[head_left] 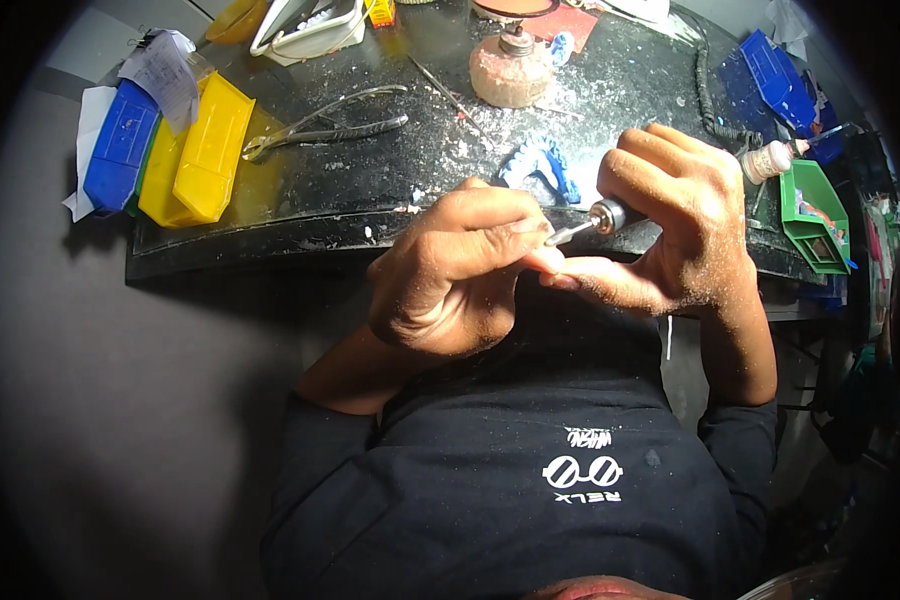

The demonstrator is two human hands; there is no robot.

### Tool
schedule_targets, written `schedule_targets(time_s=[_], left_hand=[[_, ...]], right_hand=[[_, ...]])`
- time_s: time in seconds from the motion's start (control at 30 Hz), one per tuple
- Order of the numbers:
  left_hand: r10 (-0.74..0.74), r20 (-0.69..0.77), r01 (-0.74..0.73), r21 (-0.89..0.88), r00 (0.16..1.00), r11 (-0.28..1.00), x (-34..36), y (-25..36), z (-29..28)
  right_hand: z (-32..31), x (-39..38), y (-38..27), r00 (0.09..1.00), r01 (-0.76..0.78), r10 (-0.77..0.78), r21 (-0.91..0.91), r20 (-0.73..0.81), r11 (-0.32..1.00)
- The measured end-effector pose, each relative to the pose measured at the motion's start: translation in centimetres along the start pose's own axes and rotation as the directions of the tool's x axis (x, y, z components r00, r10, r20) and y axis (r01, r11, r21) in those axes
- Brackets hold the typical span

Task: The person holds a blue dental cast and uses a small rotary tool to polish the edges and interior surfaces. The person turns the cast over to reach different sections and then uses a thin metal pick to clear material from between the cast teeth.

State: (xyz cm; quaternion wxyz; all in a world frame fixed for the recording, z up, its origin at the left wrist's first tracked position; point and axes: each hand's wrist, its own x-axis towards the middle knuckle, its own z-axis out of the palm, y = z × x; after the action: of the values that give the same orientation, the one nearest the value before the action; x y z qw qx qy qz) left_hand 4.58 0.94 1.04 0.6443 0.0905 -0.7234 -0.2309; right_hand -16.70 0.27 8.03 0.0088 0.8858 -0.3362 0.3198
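Note:
My right hand point(685, 215) is wrapped round a rotary handpiece point(612, 215), whose thin metal bit point(570, 233) points left toward my other fingertips. The right thumb stretches out below the bit and meets the left fingers. My left hand point(460, 265) is closed in a pinch close to the bit's tip; whatever it holds is too small and hidden to make out. Pale dust covers the right hand and wrist. Just beyond the hands, a blue horseshoe-shaped dental model point(542, 168) lies on the dark bench point(370, 190).
Pliers point(325, 125) and a slim metal tool point(450, 100) lie on the dusty bench. Behind stands a pinkish spirit burner point(513, 70). Yellow point(210, 150) and blue bins point(122, 150) are at left. A green bin point(815, 215) and a small bottle point(768, 162) are at right, near a coiled cord point(710, 105).

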Motion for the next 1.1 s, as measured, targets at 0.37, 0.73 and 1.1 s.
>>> schedule_targets(time_s=[0.37, 0.73, 1.1], left_hand=[[-0.034, 0.019, 0.033, 0.050, 0.999, 0.998, -0.38, -0.07, -0.16], [-0.026, 0.008, 0.026, 0.029, 1.000, 0.999, -0.18, -0.06, 0.11], [-0.030, -0.001, 0.030, 0.020, 1.000, 0.999, -0.18, -0.11, 0.18]], right_hand=[[0.13, -0.11, 0.24, 1.000, 0.009, -0.009, -0.008, -0.008, 1.000], [0.11, -0.20, 0.40, 1.000, 0.011, -0.011, 0.017, 0.008, 1.000], [0.05, -0.10, 0.24, 0.999, -0.002, 0.001, 0.009, 0.033, 1.000]])
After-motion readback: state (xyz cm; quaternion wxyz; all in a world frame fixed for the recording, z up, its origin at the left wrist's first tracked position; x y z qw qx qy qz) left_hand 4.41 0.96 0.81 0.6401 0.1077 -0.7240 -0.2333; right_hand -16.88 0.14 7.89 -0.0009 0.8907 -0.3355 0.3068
